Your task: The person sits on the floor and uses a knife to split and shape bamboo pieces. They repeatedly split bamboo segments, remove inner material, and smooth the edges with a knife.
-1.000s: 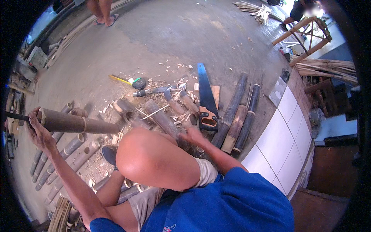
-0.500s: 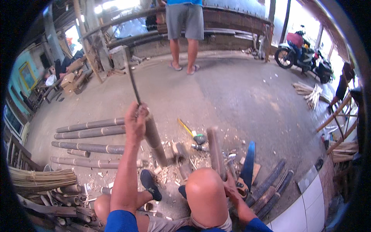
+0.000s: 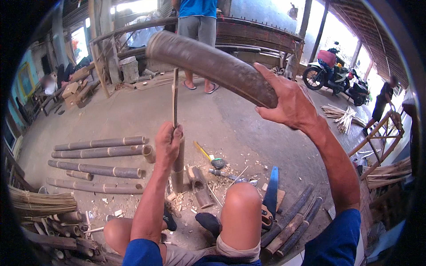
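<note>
My right hand (image 3: pixel 288 102) is raised at the right, closed on the end of a thick, dark bamboo length (image 3: pixel 213 66). This bamboo slants up to the left, its far end above and beyond the blade. My left hand (image 3: pixel 168 144) is wrapped round a machete (image 3: pixel 175 97) whose long narrow blade, seen almost edge-on, points away from me. Just below that hand an upright bamboo piece (image 3: pixel 177 173) stands on the floor between my feet. Whether the blade sits in its top cannot be made out, as my fingers cover the spot.
Several bamboo poles (image 3: pixel 100 152) lie at the left. Near my knees are a short notched bamboo piece (image 3: pixel 202 190), a tape measure (image 3: pixel 217 163), a hand saw (image 3: pixel 270 195) and dark bamboo lengths (image 3: pixel 290 221). A person (image 3: pixel 196 26) stands ahead; a motorbike (image 3: pixel 337 80) is parked far right.
My right hand has come up from beside my knee, lifting the thick bamboo length high. My left hand has lowered slightly with the machete, and the bamboo beneath it stands straighter.
</note>
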`<state>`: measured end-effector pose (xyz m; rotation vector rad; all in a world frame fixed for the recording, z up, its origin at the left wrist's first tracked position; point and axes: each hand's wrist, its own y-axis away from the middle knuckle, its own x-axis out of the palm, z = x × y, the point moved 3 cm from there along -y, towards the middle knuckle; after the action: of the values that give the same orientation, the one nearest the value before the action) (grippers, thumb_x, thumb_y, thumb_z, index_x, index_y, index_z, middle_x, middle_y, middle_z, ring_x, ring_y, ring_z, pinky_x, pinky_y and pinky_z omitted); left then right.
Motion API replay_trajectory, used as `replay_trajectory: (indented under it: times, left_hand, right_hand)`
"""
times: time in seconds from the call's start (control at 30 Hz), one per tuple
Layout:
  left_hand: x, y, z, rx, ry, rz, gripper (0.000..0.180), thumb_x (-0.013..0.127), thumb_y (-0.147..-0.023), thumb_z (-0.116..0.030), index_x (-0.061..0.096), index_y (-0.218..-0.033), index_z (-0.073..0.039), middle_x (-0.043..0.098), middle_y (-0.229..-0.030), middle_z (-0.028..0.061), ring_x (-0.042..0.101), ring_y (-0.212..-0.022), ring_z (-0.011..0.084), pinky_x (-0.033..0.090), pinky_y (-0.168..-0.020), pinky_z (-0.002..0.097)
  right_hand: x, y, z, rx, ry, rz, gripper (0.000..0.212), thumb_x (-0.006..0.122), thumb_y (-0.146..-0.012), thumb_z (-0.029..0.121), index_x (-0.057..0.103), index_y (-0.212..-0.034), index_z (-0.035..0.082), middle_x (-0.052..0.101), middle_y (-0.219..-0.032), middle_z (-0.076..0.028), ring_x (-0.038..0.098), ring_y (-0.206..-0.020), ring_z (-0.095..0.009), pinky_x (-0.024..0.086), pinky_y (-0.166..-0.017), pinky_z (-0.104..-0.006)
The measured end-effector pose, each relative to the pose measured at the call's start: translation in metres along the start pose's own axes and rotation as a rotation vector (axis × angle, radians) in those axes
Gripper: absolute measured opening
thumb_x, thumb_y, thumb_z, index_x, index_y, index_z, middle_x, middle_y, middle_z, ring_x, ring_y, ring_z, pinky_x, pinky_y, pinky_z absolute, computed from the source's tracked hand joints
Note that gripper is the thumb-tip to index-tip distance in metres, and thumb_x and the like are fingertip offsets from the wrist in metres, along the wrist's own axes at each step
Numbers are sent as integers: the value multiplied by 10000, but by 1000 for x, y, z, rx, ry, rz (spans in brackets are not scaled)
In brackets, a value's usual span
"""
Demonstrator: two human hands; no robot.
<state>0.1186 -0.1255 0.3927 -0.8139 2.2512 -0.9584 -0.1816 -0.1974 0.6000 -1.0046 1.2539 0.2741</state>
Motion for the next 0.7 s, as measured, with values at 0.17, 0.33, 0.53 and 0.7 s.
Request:
replay_trajectory:
  times: [0.17, 0.33, 0.53, 0.7]
  left_hand:
    - [-3, 8, 18, -147, 74, -25, 178, 634, -1006, -177, 634, -980, -1, 555, -794, 66, 531, -716, 178, 435, -657, 302]
    - [-27, 8, 57, -346, 347, -156, 176, 615, -1037, -207, 670, -1028, -40, 595, -829, -25, 542, -774, 88, 458, -709, 253]
    - [-70, 16, 58, -178, 214, -294, 214, 621, -1032, -225, 693, -1000, -25, 597, -843, -45, 509, -778, 60, 431, -691, 243]
    - [-42, 27, 46, -433, 397, -189, 168, 644, -1008, -189, 711, -1000, -35, 634, -852, -18, 550, -787, 67, 456, -684, 258]
  right_hand:
    - [-13, 17, -14, 57, -303, -416, 892, 795, -772, 320, 374, -1539, 144, 672, -1214, -221, 686, -1060, -316, 541, -952, -428]
    - [73, 131, -24, 426, -447, -400, 853, 793, -799, 263, 364, -1498, 31, 665, -1199, -185, 672, -1059, -281, 532, -950, -417]
    - [235, 329, 36, 730, -333, 197, 837, 804, -798, 277, 413, -1489, 12, 649, -1159, -264, 642, -1051, -426, 524, -876, -450]
    - [301, 400, 57, 710, -370, 441, 754, 748, -863, 308, 435, -1482, 12, 642, -1027, -208, 625, -911, -353, 516, -771, -411]
